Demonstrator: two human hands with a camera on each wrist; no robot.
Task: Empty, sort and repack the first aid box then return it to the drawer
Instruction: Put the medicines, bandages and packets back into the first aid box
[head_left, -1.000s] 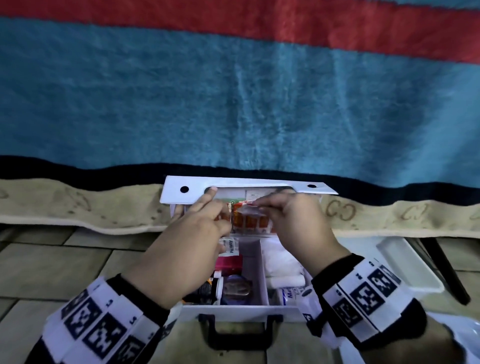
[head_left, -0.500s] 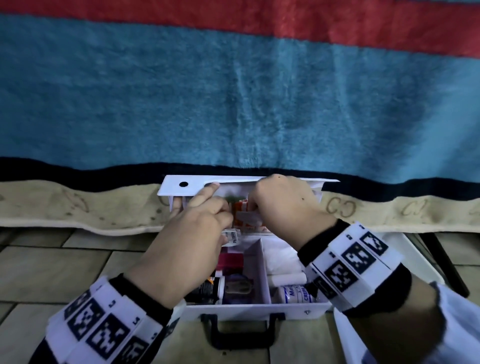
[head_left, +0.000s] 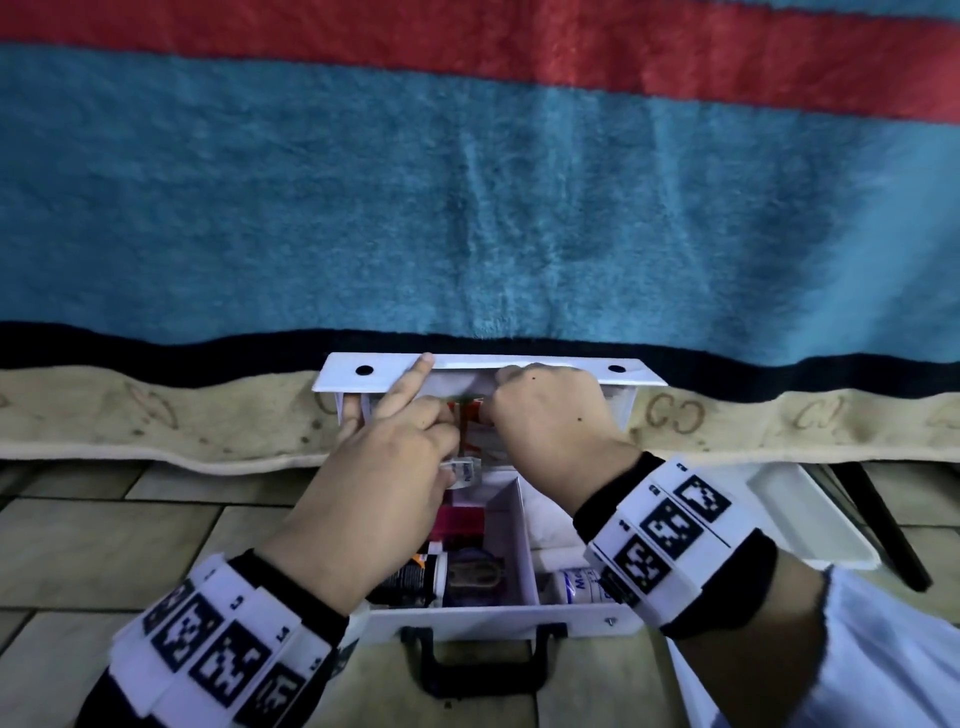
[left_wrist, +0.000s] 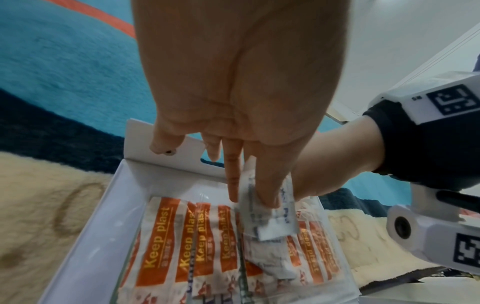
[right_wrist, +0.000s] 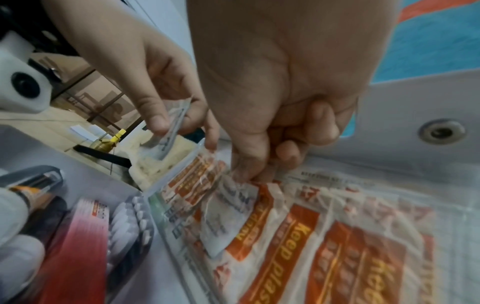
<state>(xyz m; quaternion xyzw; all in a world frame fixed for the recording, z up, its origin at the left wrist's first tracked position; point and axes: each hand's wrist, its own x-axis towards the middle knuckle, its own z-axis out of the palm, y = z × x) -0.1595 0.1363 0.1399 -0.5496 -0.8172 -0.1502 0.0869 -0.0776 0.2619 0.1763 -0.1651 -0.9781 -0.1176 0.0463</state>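
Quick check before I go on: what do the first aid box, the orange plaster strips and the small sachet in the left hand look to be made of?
First aid box: smooth, matt white rigid sheet, probably plastic; flat walls, clean edges.
Orange plaster strips: crinkled printed paper wrappers, seemingly behind a clear film showing glare.
Small sachet, pinched by the left hand: thin white printed paper or foil; unclear which.

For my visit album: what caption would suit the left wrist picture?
Left hand pinches a small white sachet above orange plaster strips in the white box lid.

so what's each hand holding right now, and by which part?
Left hand pinches a small white sachet at its top. Right hand pinches the clear plaster bag by its upper edge.
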